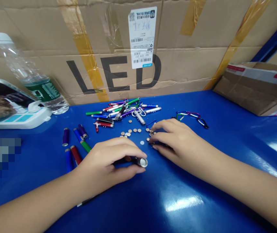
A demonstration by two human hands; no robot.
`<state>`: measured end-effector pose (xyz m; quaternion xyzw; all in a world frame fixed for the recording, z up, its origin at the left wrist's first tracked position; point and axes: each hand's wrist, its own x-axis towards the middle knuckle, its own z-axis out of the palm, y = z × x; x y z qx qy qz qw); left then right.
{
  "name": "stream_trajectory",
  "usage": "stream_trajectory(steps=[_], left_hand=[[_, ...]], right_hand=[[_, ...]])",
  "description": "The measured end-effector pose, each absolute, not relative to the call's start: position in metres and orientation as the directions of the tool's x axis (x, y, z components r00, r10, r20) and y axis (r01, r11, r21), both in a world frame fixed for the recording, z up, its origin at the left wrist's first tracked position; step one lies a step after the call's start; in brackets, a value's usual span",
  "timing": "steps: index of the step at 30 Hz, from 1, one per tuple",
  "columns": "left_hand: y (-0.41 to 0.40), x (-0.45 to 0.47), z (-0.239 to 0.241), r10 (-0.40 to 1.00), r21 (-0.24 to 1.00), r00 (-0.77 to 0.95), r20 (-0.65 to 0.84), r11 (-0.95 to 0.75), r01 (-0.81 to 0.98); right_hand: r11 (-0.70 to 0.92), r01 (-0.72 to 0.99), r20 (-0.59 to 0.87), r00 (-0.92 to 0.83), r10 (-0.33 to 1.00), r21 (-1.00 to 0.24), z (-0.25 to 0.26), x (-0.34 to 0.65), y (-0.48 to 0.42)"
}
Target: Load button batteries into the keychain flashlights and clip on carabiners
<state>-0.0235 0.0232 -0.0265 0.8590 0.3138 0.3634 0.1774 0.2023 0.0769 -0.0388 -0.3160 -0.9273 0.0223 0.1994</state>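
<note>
My left hand (119, 158) is closed around a small dark flashlight tube (142, 162), whose round silver end faces right between thumb and index finger. Most of that tube is hidden by the fingers. Spread over a cluster of button cells (151, 132), my right hand (170, 137) has its fingertips down among them near the table surface. More button cells (135, 130) and a paler disc (142, 142) lie between the two hands. Beside my left wrist are loose coloured tubes, among them a red one (75, 154) and a green one (85, 146).
Behind the hands is a pile of small metal flashlights (121, 111) with clips. Several carabiners (189, 115) lie at right. A water bottle (41, 87) and power strip (27, 116) stand left. A large cardboard box (182, 64) backs the blue table (189, 181); a smaller box (255, 87) sits right.
</note>
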Motion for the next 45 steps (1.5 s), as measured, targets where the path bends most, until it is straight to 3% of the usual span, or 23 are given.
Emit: stream_trajectory(steps=[7, 14, 19, 36, 41, 45], left_hand=[[0.024, -0.024, -0.027, 0.672, 0.536, 0.539, 0.508, -0.737, 0.413], [0.025, -0.024, -0.027, 0.675, 0.536, 0.540, 0.502, -0.733, 0.419], [0.025, -0.024, -0.025, 0.672, 0.538, 0.544, 0.504, -0.736, 0.411], [0.024, -0.025, -0.027, 0.735, 0.566, 0.512, 0.444, -0.673, 0.476], [0.024, -0.025, -0.027, 0.776, 0.602, 0.453, 0.439, -0.628, 0.493], [0.024, -0.026, -0.028, 0.814, 0.620, 0.370, 0.449, -0.581, 0.527]], right_hand=[[0.785, 0.575, 0.343, -0.707, 0.619, -0.230, -0.037, 0.203, 0.078], [0.881, 0.351, 0.573, -0.668, 0.474, -0.318, -0.018, 0.197, 0.056], [0.907, 0.282, 0.606, -0.676, 0.420, -0.314, -0.019, 0.191, 0.047], [0.903, 0.337, 0.548, -0.718, 0.429, -0.266, -0.016, 0.197, 0.045], [0.848, 0.465, 0.554, -0.648, 0.522, -0.254, -0.010, 0.206, 0.060], [0.795, 0.560, 0.394, -0.693, 0.604, -0.233, -0.019, 0.212, 0.076]])
